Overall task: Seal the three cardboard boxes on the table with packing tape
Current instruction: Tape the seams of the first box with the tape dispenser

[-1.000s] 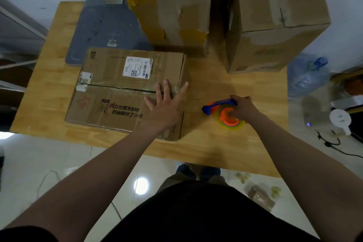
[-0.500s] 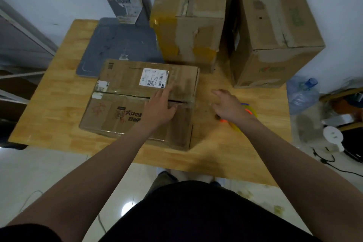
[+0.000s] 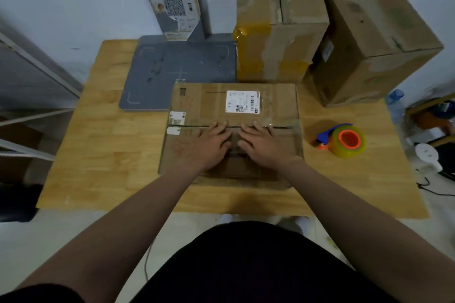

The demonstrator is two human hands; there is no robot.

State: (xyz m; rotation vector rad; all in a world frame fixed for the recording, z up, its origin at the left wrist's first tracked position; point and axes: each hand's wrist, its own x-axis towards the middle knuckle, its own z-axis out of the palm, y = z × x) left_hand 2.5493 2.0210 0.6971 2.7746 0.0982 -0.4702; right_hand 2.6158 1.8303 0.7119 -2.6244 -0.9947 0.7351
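A flat cardboard box point(image 3: 204, 103) with a white shipping label lies in the middle of the wooden table point(image 3: 110, 155). My left hand point(image 3: 209, 145) and my right hand point(image 3: 263, 146) rest flat side by side on its near flap, fingertips at the centre seam. Both hands hold nothing. The tape dispenser point(image 3: 344, 140), a yellowish roll with an orange core and blue handle, sits on the table right of the box. Two taller cardboard boxes stand at the back: one point(image 3: 278, 19) with yellow tape patches, another point(image 3: 374, 39) to its right.
A grey flat scale platform point(image 3: 172, 69) lies at the back left, its post with a QR sticker point(image 3: 172, 5) against the wall. A water bottle point(image 3: 395, 106), a white device and cables sit on the floor to the right. Metal shelving stands at left.
My right hand let go of the tape dispenser and moved left onto the box. My left hand shifted to the seam. The view tilted up and centred on the box.
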